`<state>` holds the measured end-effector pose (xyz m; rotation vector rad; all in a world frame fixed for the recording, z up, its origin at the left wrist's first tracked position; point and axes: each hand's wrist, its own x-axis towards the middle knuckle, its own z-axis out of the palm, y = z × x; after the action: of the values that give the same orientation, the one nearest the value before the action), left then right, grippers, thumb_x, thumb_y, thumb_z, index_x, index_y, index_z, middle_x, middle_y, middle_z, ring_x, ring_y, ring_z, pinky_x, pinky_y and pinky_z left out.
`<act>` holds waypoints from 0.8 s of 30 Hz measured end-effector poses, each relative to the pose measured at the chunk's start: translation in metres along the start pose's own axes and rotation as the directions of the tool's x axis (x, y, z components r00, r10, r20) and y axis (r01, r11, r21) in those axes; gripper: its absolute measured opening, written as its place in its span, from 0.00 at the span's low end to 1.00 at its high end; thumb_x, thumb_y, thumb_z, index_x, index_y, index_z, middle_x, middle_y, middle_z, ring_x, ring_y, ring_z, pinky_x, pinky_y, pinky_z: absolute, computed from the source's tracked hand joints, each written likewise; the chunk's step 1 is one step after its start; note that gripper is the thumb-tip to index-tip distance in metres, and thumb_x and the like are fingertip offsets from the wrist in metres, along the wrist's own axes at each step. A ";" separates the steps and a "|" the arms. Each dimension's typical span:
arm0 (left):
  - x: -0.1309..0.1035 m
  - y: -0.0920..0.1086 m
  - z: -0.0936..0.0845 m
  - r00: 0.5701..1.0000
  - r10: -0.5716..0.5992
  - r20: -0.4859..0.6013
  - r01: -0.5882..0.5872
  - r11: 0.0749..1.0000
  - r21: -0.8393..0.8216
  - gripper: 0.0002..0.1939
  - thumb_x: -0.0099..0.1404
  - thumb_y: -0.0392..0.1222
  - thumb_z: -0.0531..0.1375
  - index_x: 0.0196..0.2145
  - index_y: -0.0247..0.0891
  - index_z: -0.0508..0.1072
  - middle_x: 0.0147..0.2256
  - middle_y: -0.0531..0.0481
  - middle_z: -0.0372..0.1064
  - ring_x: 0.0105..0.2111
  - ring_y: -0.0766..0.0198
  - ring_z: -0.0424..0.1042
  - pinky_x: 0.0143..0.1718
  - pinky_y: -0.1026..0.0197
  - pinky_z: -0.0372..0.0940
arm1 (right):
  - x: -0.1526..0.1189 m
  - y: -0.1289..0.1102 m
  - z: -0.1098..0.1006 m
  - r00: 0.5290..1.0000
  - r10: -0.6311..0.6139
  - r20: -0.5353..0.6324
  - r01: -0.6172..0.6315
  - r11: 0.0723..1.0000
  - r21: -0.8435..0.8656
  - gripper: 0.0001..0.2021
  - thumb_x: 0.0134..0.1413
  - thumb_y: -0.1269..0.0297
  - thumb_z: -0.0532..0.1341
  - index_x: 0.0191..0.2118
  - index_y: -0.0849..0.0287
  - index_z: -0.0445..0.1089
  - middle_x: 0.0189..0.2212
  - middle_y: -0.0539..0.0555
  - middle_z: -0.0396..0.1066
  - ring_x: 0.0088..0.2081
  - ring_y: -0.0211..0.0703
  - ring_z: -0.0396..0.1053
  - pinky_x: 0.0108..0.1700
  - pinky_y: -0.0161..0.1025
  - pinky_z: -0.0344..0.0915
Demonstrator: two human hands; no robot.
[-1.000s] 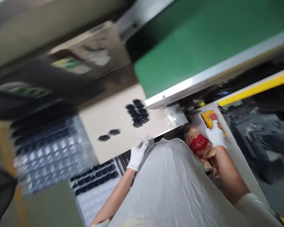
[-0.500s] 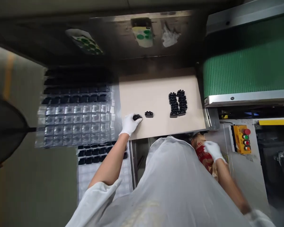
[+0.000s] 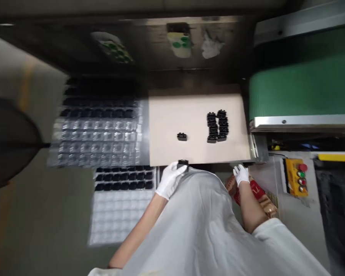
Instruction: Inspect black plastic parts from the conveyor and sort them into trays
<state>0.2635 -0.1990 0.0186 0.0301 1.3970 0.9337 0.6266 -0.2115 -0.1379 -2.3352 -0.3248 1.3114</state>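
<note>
My left hand (image 3: 170,179), in a white glove, holds a small black part (image 3: 183,163) at the near edge of the beige board (image 3: 172,119). One black part (image 3: 181,136) lies alone on the board. A cluster of several black parts (image 3: 217,126) sits near the board's right side. My right hand (image 3: 241,174), also gloved, hovers by the board's near right corner, above a red and brown bag (image 3: 254,193). Its fingers look loosely curled with nothing in them.
Clear blister trays (image 3: 99,130) holding black parts lie left of the board, another tray (image 3: 119,203) nearer me. A green conveyor belt (image 3: 301,84) runs on the right. A yellow button box (image 3: 297,177) sits below it. My white smock fills the foreground.
My left hand has picked one black part off the board and drawn it back to the near edge. My right hand has moved from the bag toward the board's corner.
</note>
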 end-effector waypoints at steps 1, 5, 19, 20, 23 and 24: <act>-0.010 -0.005 0.001 0.999 -0.012 0.032 0.013 0.999 -0.037 0.31 0.45 0.40 0.82 0.45 0.31 0.76 0.43 0.47 0.76 0.40 0.66 0.76 0.42 0.67 0.71 | 0.009 -0.005 0.003 1.000 -0.013 0.015 0.014 1.000 -0.023 0.19 0.73 0.58 0.57 0.62 0.61 0.65 0.52 0.61 0.72 0.48 0.45 0.75 0.47 0.43 0.74; -0.031 -0.010 -0.017 1.000 0.022 0.000 -0.022 0.994 -0.103 0.25 0.49 0.39 0.81 0.40 0.31 0.77 0.41 0.47 0.76 0.40 0.65 0.77 0.42 0.65 0.73 | 0.027 -0.017 0.012 0.998 -0.064 0.010 0.064 0.996 -0.061 0.21 0.67 0.50 0.62 0.54 0.62 0.69 0.52 0.62 0.72 0.51 0.50 0.74 0.50 0.49 0.75; -0.013 -0.076 0.005 0.969 0.246 -0.011 -0.236 0.940 0.246 0.20 0.62 0.47 0.71 0.46 0.32 0.76 0.45 0.38 0.76 0.44 0.53 0.77 0.49 0.50 0.73 | -0.133 0.000 -0.081 0.791 -0.404 0.460 0.587 0.713 -0.383 0.28 0.57 0.38 0.60 0.53 0.55 0.74 0.40 0.58 0.79 0.42 0.59 0.77 0.47 0.49 0.73; -0.008 -0.079 0.004 0.962 0.272 -0.023 -0.250 0.911 0.327 0.17 0.63 0.45 0.69 0.45 0.32 0.77 0.44 0.38 0.77 0.44 0.52 0.77 0.49 0.50 0.72 | -0.141 -0.003 -0.074 0.750 -0.351 0.560 0.631 0.635 -0.447 0.25 0.58 0.38 0.59 0.50 0.53 0.75 0.42 0.58 0.79 0.44 0.58 0.77 0.48 0.48 0.71; 0.000 -0.083 -0.011 0.940 0.340 -0.033 -0.269 0.796 0.543 0.11 0.62 0.40 0.68 0.42 0.34 0.78 0.40 0.39 0.77 0.44 0.49 0.76 0.53 0.48 0.68 | -0.154 -0.013 -0.054 0.651 -0.218 0.727 0.751 0.326 -0.574 0.24 0.63 0.38 0.53 0.33 0.54 0.73 0.40 0.58 0.76 0.43 0.56 0.74 0.47 0.47 0.65; 0.000 -0.083 -0.018 0.933 0.359 -0.030 -0.268 0.746 0.610 0.10 0.62 0.39 0.68 0.41 0.35 0.79 0.41 0.39 0.77 0.46 0.47 0.76 0.56 0.47 0.66 | -0.155 -0.016 -0.050 0.641 -0.209 0.738 0.765 0.245 -0.595 0.25 0.65 0.38 0.52 0.30 0.54 0.70 0.38 0.59 0.75 0.41 0.55 0.74 0.45 0.46 0.64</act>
<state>0.2926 -0.2625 -0.0300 0.7158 1.8192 0.7342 0.5880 -0.2738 0.0084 -2.0056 -2.3333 1.5494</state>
